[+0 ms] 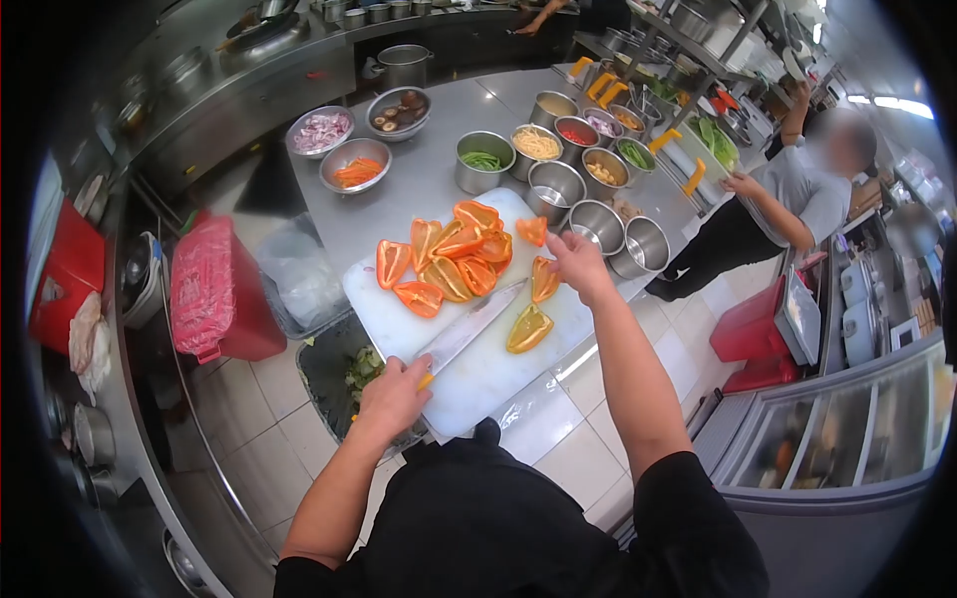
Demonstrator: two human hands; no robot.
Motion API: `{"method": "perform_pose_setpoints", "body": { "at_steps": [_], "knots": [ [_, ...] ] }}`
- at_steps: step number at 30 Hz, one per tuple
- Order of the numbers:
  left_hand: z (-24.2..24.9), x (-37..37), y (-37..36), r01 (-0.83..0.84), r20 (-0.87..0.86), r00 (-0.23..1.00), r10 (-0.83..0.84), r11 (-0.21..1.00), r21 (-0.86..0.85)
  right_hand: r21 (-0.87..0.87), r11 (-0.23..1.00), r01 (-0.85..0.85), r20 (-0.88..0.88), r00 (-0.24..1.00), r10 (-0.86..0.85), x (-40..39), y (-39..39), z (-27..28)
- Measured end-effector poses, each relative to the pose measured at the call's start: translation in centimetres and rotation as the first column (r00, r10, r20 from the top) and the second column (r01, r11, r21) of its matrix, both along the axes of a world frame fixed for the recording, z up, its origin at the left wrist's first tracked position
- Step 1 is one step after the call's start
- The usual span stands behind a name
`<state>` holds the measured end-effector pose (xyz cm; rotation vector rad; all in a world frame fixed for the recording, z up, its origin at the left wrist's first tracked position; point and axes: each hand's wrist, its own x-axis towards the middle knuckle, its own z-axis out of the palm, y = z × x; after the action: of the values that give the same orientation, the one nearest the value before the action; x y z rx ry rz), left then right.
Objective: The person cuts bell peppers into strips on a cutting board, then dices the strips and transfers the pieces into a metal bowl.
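Note:
My left hand [392, 397] is closed around the yellow handle of a kitchen knife [467, 331]. Its long blade lies low over the white cutting board [449, 394], pointing toward my right hand. My right hand [581, 264] pinches a small orange bell pepper piece [531, 231], slightly blurred, at the board's right side. Just below those fingers lies another bell pepper piece [544, 280]. Nearer to me a yellowish-orange pepper piece [529, 329] rests cut side up. Several hollowed orange pepper pieces [449, 278] are heaped on the board's far half.
Metal bowls with sliced onion [322, 131], mushrooms [400, 112] and carrot strips [357, 166] stand far left. Several metal pots surround a pot of green vegetables [480, 162]. A scrap bin [344, 374] and red bin [224, 289] are at left. Another person [788, 189] stands at right.

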<state>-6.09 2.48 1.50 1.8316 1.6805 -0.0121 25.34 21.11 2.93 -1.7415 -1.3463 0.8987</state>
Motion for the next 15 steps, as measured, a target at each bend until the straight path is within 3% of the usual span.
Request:
{"method": "perform_pose_setpoints", "body": {
  "at_steps": [2,5,7,10,13,15],
  "knots": [
    [0.0,0.1,-0.1,-0.008,0.002,1.000,0.008,1.000,0.005,0.293,0.941,-0.170,0.398,0.916,0.042,1.1,-1.6,-0.1],
    [0.0,0.1,0.0,-0.023,0.012,1.000,0.023,0.999,0.032,-0.066,0.872,-0.486,0.562,0.704,0.435,2.1,-6.3,0.9],
    [0.0,0.1,-0.3,-0.039,0.012,0.999,0.039,0.999,0.037,-0.139,0.730,-0.669,0.637,0.504,0.583,2.4,-9.1,-0.7],
    [0.0,0.2,-0.5,-0.048,-0.001,0.999,0.048,0.999,0.025,-0.197,0.640,-0.743,0.767,0.289,0.572,2.0,-10.4,-3.0],
    [-0.5,0.2,-0.2,-0.050,-0.010,0.999,0.051,0.997,0.053,-0.025,0.548,-0.836,0.807,0.307,0.505,2.8,-9.2,-5.2],
    [-0.4,0.2,-0.5,-0.071,0.001,0.997,0.071,0.995,0.064,0.103,0.524,-0.845,0.735,0.420,0.533,2.4,-9.5,-3.4]
  ]
}}
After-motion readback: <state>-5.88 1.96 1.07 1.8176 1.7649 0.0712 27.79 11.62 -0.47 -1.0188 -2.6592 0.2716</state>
